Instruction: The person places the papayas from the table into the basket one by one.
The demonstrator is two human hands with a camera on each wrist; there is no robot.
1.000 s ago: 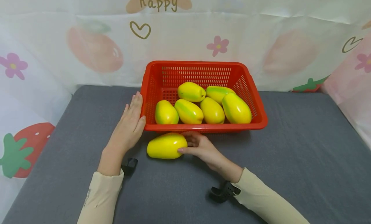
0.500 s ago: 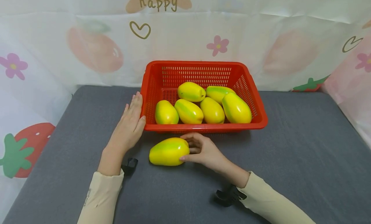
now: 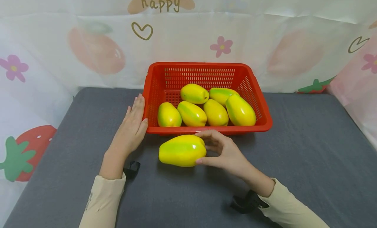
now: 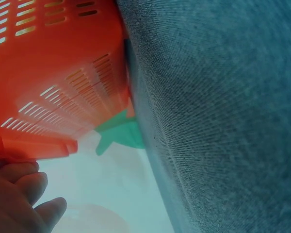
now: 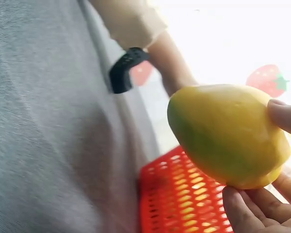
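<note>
My right hand [image 3: 228, 154] grips a yellow-green papaya [image 3: 182, 151] by its right end, thumb on the near side and fingers behind. It is lifted off the table, just in front of a red basket [image 3: 206, 129]. In the right wrist view the papaya [image 5: 228, 133] fills much of the picture between thumb and fingertips. My left hand [image 3: 129, 129] rests with straight fingers against the basket's left side. Its fingertips [image 4: 31, 184] show by the rim in the left wrist view. Several similar papayas [image 3: 216, 112] lie inside the basket.
A grey cloth [image 3: 309, 162] covers the table. Behind the basket hangs a white curtain [image 3: 182, 34] printed with fruit, flowers and hearts, which also runs along both sides. Dark straps [image 3: 248, 201] sit at the wrists.
My right hand has drawn the papaya from beside the basket's front edge to the right and raised it from the table. The left hand and the basket have stayed put.
</note>
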